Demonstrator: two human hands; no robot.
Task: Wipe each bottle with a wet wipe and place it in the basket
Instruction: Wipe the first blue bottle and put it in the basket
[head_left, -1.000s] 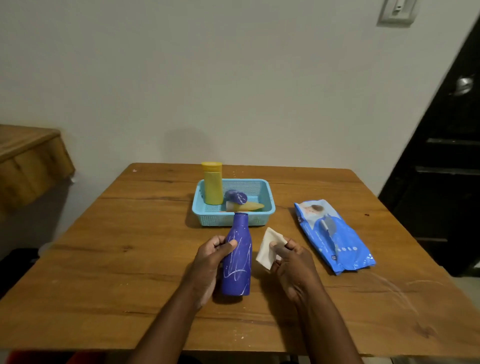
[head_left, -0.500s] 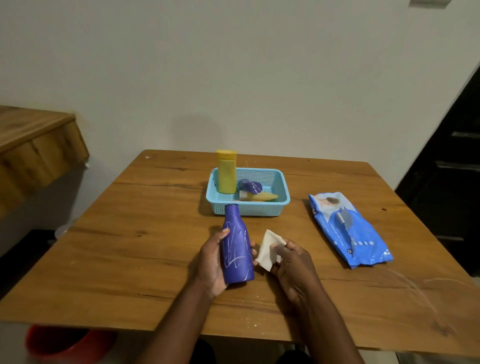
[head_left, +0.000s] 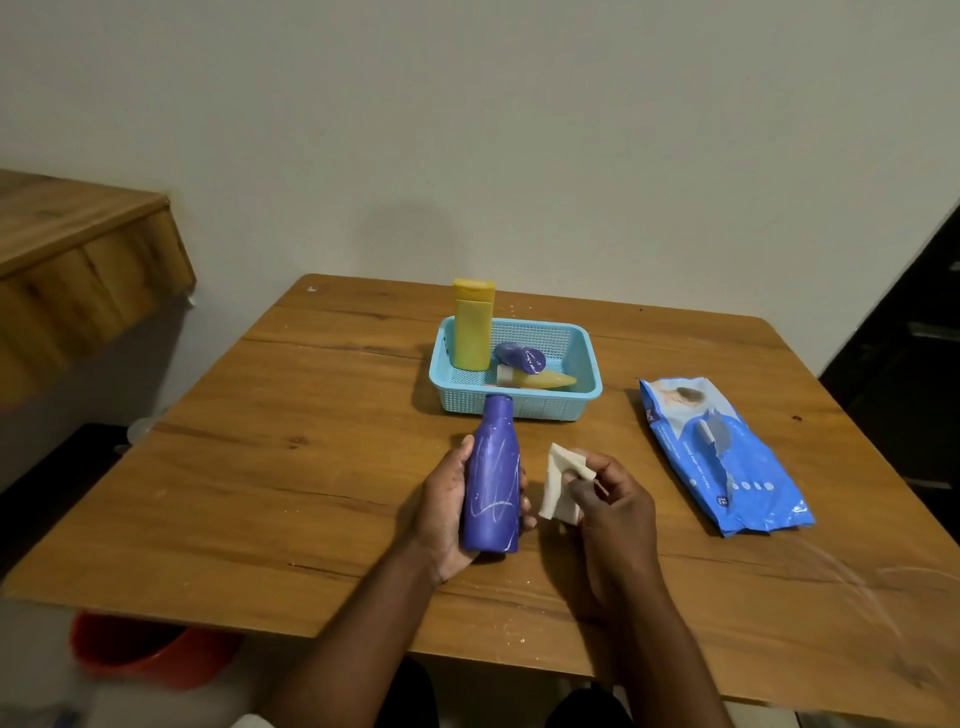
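Your left hand (head_left: 447, 512) cradles the tall purple plastic bottle with white scribble marks (head_left: 492, 480); the grip is curled round the bottle's body from the left and underneath, with the thumb along the near side, so the marked face is turned up and toward you, probably to expose it for wiping. The bottle leans with its capped neck toward the light blue perforated plastic basket (head_left: 519, 405) and appears lifted just clear of the brown wooden surface (head_left: 311, 467). Your right hand (head_left: 608, 499) pinches the white folded wet wipe (head_left: 558, 491) between thumb and fingertips; the wipe hangs just beside the bottle, apart from it, so wiping contact is not yet made. Judged from this, the current step is the wipe of this bottle, and the white marks indicate where to work. The basket stands beyond the bottle, near enough for a short transfer. It already holds an upright yellow plastic bottle with a flip cap (head_left: 471, 327) in its left rear corner, a small purple bottle (head_left: 518, 357) lying on its side, and a pale yellow tube with a white cap (head_left: 540, 380) lying along the front. The free floor of the basket lies to the right. The blue soft wet-wipe pack (head_left: 727, 457) lies flat on the surface to your right, well apart from both hands.
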